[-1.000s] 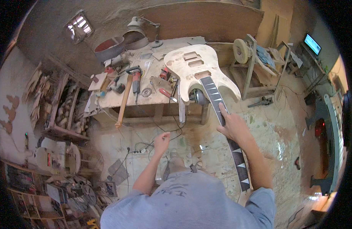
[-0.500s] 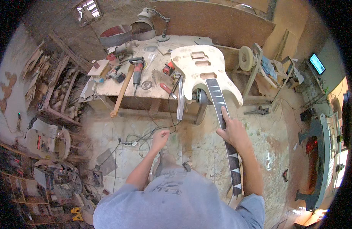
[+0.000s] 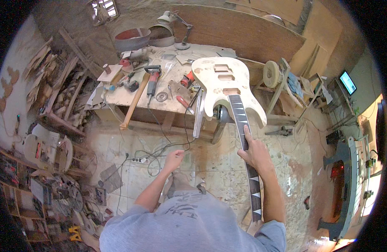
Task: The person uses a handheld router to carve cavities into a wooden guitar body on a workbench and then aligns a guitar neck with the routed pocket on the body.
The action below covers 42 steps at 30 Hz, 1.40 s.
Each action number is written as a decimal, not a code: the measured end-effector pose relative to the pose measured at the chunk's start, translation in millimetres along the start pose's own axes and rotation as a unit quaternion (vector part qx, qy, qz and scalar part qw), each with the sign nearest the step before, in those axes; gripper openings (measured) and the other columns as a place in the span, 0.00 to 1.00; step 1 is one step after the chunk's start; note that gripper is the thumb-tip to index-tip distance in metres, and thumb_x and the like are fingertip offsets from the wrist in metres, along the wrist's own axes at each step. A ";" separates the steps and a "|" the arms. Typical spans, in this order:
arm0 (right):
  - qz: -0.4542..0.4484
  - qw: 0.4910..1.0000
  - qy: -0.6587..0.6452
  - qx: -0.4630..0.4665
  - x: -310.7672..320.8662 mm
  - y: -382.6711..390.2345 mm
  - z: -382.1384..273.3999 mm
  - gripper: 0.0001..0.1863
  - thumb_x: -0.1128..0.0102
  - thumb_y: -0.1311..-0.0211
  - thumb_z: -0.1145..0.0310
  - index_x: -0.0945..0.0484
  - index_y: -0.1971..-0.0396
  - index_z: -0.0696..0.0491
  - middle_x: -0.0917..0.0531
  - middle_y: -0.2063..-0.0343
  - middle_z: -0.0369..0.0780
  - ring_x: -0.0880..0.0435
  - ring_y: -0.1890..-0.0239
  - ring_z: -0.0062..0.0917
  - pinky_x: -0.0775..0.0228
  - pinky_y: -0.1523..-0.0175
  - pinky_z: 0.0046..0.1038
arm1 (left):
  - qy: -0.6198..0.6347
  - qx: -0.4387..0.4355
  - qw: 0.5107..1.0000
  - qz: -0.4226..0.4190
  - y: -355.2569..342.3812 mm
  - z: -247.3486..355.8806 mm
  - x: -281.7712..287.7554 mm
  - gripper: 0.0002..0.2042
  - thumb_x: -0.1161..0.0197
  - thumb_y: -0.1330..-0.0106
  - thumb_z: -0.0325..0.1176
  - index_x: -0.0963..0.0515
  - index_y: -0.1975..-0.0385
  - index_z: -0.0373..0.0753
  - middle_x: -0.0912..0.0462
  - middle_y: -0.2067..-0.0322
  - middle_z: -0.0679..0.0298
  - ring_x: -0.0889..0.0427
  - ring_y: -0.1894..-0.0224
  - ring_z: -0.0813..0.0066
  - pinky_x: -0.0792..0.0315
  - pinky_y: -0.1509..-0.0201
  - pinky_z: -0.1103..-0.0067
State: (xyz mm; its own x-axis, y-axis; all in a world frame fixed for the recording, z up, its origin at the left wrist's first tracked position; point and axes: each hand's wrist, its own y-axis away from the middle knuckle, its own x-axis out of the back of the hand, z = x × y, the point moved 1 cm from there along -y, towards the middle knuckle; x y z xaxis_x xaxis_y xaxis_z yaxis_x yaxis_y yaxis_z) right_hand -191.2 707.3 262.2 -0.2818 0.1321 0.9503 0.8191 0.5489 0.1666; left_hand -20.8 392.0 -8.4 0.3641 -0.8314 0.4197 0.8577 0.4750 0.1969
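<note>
A: So since a second ago the unfinished pale-wood electric guitar with the dark fretboard [image 3: 227,84] has come further over the cluttered wooden bench [image 3: 130,94]. The body now sits well over the bench's right end instead of hanging off the near edge. Looks to me like it's about to be laid down there.

B: Who's got it?

A: The right hand [image 3: 255,153]. Its grip is wrapped shut around the neck about halfway along, thumb side up. The body is at the far end from that hand, and the neck's other end runs back near, past the person's right elbow.

B: And the other hand?

A: The left hand [image 3: 173,159] is loosely curled, holding nothing, out over the tiled floor [image 3: 210,168], well apart from the guitar. Nearest to it is the tangle of black cable [image 3: 160,147]. An orange-handled power tool [image 3: 153,80] lies on the bench left of the guitar body.
</note>
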 end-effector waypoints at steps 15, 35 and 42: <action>0.028 0.999 0.001 0.015 -0.2 1.2 0.1 0.54 0.32 0.46 0.57 0.48 0.21 0.55 0.15 0.72 0.58 0.14 0.66 0.56 0.20 0.55 0.52 | -0.042 -0.020 0.999 -0.011 -3.5 -22.5 -4.6 0.17 0.36 0.30 0.34 0.17 0.44 0.35 0.10 0.63 0.56 0.11 0.70 0.70 0.19 0.58 0.73; -0.002 1.000 0.015 -0.010 7.9 2.0 -8.1 0.55 0.31 0.46 0.56 0.51 0.20 0.51 0.15 0.69 0.59 0.14 0.64 0.57 0.21 0.52 0.52 | -0.313 -0.237 0.914 0.102 -222.6 230.6 37.8 0.39 0.41 0.36 0.28 0.43 0.22 0.53 0.27 0.44 0.39 0.15 0.53 0.39 0.21 0.49 0.51; 0.025 1.000 -0.016 0.009 4.7 6.0 -2.6 0.55 0.30 0.46 0.58 0.50 0.20 0.52 0.16 0.72 0.57 0.15 0.66 0.55 0.22 0.56 0.51 | -0.380 -0.256 0.880 0.127 -230.4 232.8 43.6 0.38 0.39 0.36 0.30 0.39 0.24 0.56 0.26 0.43 0.45 0.14 0.55 0.44 0.20 0.53 0.54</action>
State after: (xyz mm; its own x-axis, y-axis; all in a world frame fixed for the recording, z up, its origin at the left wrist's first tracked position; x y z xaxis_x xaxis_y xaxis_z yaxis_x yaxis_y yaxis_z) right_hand -186.3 709.1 268.4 -0.2569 0.1857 0.9484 0.8236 0.5555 0.1143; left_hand -287.0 313.4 170.8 0.3862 -0.1926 0.9021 0.9058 0.2639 -0.3314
